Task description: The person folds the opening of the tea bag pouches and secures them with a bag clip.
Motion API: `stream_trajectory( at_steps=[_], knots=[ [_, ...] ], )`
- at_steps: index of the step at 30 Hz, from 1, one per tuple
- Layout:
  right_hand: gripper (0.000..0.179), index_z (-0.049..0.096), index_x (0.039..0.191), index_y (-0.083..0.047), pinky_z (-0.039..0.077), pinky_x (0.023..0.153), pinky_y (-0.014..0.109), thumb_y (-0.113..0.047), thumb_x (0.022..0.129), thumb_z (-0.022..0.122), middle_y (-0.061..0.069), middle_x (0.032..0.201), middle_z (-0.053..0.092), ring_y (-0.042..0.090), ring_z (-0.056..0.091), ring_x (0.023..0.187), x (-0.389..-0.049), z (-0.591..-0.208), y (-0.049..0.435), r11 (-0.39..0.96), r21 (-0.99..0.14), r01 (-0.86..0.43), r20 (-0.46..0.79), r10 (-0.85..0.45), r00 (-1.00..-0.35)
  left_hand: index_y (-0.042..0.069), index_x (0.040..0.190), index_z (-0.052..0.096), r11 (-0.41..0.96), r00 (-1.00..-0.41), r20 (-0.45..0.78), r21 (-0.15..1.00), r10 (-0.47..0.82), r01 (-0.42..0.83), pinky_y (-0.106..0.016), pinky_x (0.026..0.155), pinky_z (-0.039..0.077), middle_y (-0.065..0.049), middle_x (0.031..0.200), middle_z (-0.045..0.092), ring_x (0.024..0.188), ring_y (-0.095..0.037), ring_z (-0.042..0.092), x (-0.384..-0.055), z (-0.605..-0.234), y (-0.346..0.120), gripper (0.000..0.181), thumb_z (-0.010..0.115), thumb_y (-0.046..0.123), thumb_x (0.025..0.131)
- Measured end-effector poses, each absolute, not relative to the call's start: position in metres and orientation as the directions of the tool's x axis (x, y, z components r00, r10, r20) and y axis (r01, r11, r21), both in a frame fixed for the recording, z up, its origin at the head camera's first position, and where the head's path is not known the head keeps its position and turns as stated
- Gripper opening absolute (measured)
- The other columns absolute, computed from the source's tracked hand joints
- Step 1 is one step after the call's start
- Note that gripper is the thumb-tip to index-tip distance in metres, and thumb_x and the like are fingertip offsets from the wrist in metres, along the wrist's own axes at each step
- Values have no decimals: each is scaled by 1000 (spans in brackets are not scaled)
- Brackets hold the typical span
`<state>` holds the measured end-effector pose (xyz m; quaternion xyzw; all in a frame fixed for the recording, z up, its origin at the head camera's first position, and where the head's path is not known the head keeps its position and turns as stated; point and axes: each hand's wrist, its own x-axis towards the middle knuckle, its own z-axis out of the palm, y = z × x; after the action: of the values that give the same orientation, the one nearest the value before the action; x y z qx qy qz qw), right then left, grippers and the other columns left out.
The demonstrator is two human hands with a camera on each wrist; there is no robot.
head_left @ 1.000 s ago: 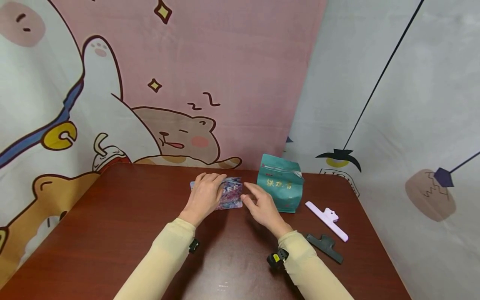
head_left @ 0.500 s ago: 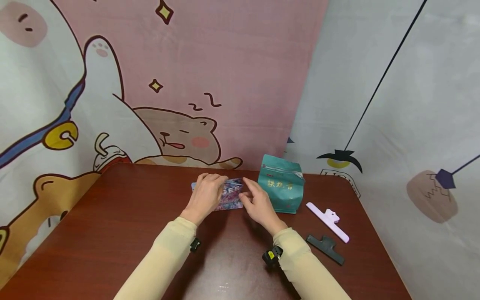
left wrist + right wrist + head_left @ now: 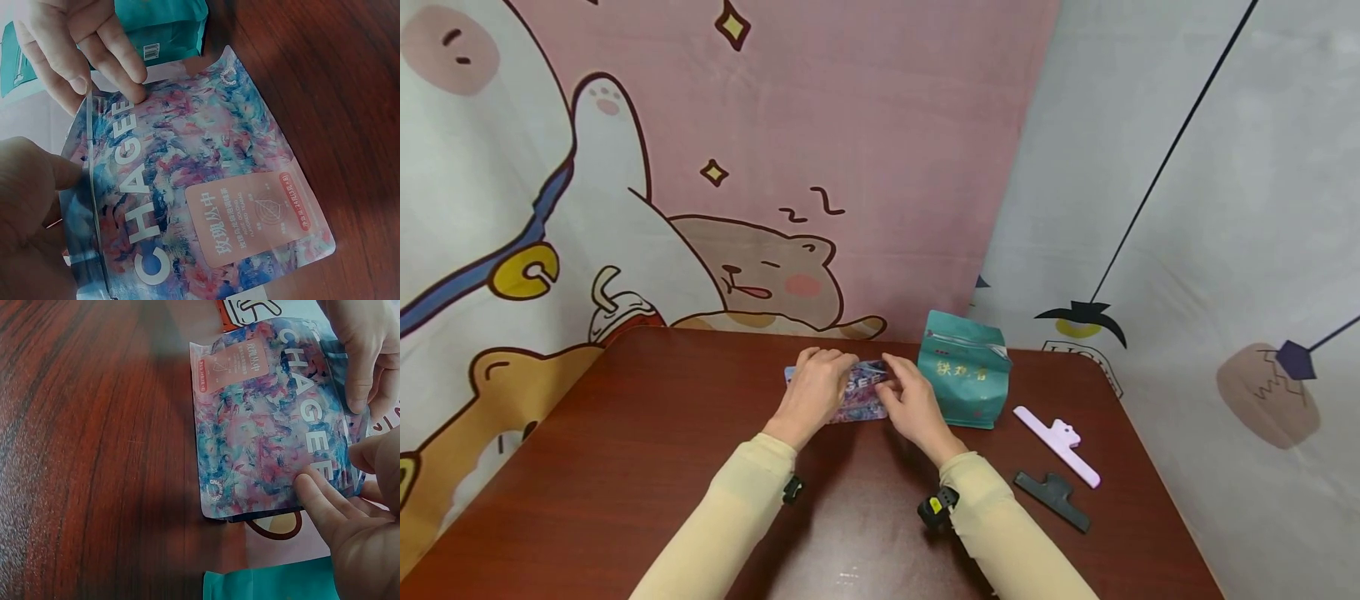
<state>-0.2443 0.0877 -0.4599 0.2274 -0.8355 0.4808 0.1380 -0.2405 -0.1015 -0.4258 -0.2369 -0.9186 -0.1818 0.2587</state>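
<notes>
A colourful pouch [image 3: 867, 402] printed "CHAGEE", in blue, pink and purple, stands upright near the back of the table. My left hand [image 3: 816, 390] grips its top edge, the thumb lying across the front in the left wrist view and the other fingers behind. At the opposite top corner, my right hand [image 3: 917, 408] pinches the pouch. Its fingertips [image 3: 307, 482] press on the front beside the last letter in the right wrist view. A seam line runs along the pouch top [image 3: 94, 187] between both hands.
A teal tea bag [image 3: 966, 379] stands just right of my right hand. Farther right on the brown table [image 3: 647, 467] lie a lilac bag clip [image 3: 1056, 446] and a dark grey clip [image 3: 1052, 500]. A cartoon-printed cloth [image 3: 887, 167] hangs behind the table.
My right hand has shifted slightly left, in against the pouch's right top corner. The left hand keeps its grip, and the pouch stays nearly in place.
</notes>
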Motion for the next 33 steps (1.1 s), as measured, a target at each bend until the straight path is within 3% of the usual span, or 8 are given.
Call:
stream_trajectory(
  at_steps=[17,24,33],
  knots=[
    [29,68,126,-2,57,86,46,1,98,65,14,125,65,28,70,99,-249,-461,86,465,-729,-502,473,-188,-861,8,105,80,816,-753,563,222,340,534,-57,102,45,-8,98,77,92,-25,72,-242,-424,-99,16,68,1,97],
    [19,72,117,-3,54,91,50,-2,99,65,14,117,70,31,67,108,-253,-462,83,505,-704,-499,504,-139,-852,8,105,80,809,-754,559,231,344,540,-56,102,45,-7,96,77,91,-24,72,-242,-424,-98,15,69,2,97],
    [11,75,105,-3,54,90,48,-2,99,66,11,106,72,30,69,102,-256,-465,80,523,-683,-509,535,-116,-837,7,109,80,802,-759,552,248,345,544,-56,102,44,-7,98,77,92,-24,72,-242,-425,-100,15,69,7,98]
  ],
)
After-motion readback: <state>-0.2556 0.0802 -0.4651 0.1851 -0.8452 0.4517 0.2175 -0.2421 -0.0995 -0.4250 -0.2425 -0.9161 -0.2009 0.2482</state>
